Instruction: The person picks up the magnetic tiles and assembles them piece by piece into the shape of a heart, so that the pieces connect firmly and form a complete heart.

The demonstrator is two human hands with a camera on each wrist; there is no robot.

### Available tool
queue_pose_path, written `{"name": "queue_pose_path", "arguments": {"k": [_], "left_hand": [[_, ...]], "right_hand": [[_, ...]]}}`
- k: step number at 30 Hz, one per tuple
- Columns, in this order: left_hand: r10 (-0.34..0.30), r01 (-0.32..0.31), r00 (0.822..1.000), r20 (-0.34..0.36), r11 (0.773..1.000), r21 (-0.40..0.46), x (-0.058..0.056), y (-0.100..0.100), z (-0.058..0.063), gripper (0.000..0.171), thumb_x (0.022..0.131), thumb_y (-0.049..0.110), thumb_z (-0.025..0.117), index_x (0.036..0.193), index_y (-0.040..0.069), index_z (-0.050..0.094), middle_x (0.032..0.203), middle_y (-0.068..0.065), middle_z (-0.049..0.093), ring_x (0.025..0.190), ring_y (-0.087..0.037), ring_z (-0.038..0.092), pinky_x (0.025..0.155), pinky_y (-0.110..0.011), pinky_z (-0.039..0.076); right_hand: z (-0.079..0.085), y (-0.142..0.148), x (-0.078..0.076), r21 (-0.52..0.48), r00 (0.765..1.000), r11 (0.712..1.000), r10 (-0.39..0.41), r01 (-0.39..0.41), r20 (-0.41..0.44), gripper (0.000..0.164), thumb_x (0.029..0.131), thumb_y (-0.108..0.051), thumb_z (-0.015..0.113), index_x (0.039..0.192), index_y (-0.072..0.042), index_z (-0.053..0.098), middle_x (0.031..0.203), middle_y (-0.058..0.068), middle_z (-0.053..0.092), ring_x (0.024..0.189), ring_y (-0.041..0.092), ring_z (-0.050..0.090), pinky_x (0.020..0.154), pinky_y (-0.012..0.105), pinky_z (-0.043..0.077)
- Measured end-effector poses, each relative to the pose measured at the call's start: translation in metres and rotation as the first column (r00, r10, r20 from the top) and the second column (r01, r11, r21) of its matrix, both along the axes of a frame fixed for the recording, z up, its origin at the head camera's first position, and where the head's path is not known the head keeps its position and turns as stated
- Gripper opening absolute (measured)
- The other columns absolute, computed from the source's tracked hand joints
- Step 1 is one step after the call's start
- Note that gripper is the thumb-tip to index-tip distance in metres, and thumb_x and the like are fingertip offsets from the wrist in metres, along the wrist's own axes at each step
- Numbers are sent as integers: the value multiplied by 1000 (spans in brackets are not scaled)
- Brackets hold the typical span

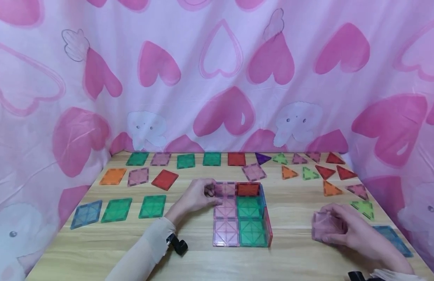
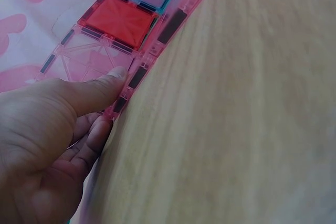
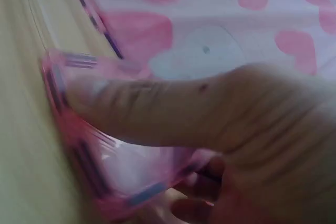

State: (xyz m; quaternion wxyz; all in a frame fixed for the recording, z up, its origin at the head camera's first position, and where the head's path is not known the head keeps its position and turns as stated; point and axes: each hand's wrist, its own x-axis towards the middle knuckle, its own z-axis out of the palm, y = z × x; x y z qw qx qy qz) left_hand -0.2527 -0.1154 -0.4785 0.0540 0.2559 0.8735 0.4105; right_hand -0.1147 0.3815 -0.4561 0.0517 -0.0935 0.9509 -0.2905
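Right grip (image 1: 351,226) holding a translucent pink square plastic tile (image 1: 320,225)

I am clasping this tile with my thumb lying across one face and my fingers behind, to the right of a low structure of pink, green, red and blue see-through tiles (image 1: 242,219) on the pale wooden desk (image 1: 290,257); whether its edge is touching the wood, I cannot tell. My left grip (image 1: 199,195) is pinching an upright translucent pink square (image 1: 225,189) at the structure's far left corner, beside an upright red tile (image 1: 248,189).

I am expecting the held tile to be light, stiff and slightly slippery on its faces. Dark strips (image 3: 92,169) are lining its rim, probably magnets, possibly tugging at neighbours. Pinching both flat faces near one edge is seeming surest, leaving the other edges bare.
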Motion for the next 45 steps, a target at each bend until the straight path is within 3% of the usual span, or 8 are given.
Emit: {"name": "queue_pose_path", "arguments": {"k": [2,4,8,11,18,26,37,45], "left_hand": [[-3,3,1000,-4,1000,4,0,0,0,30,87,21,99,106,16,76,94,5,73,86,-13,69,80,-30,62],[-2,2,1000,-4,1000,12,1,0,0,30,87,20,98,106,17,76,94,5,73,86,-13,69,80,-31,62],[-5,5,1000,7,1000,7,3,0,-3,28,88,23,98,104,19,75,94,6,73,87,-13,69,81,-30,62],[-6,6,1000,7,1000,-1,3,0,-4,28,88,23,98,104,19,75,95,6,73,87,-13,69,81,-30,62],[-4,4,1000,-4,1000,-2,1,1,-2,29,88,24,97,107,21,76,96,7,73,89,-14,69,81,-31,62],[-5,5,1000,5,1000,9,-1,0,-2,28,88,23,98,104,19,75,93,6,72,87,-14,69,81,-32,62],[2,-2,1000,16,1000,7,0,-1,-2,28,88,23,98,106,19,77,95,6,73,88,-15,69,81,-32,62],[6,-6,1000,15,1000,6,0,0,-2,27,88,23,97,107,20,77,94,5,73,88,-15,69,82,-33,62]], "right_hand": [[0,-7,2,-123,997,990,76,-73,20,60,92,-28,93,142,-11,63,132,7,68,113,11,61,88,20,54],[0,-13,2,-272,982,950,179,-155,66,48,102,-20,83,144,-11,63,130,7,71,109,8,65,89,19,56],[-3,-25,3,-538,896,777,436,-327,85,26,107,-1,69,132,-7,68,126,13,77,111,22,73,95,25,59],[-6,-40,4,-623,856,714,500,-319,134,17,106,-1,70,123,-6,68,118,16,76,107,25,73,94,27,58],[-11,-76,6,-607,869,732,477,-310,133,14,102,-6,79,114,-9,72,98,15,67,88,21,62,75,31,53],[-16,-105,12,-619,865,678,502,-396,-4,21,101,-4,81,119,-15,76,107,9,70,91,10,63,73,29,59],[-22,-130,19,-609,926,721,373,-332,-63,23,97,-12,87,110,-16,69,104,7,70,84,12,65,70,29,60],[-25,-138,17,-539,962,802,267,-257,-61,25,94,-21,92,99,-21,67,91,-1,67,76,17,59,63,28,52]]}}
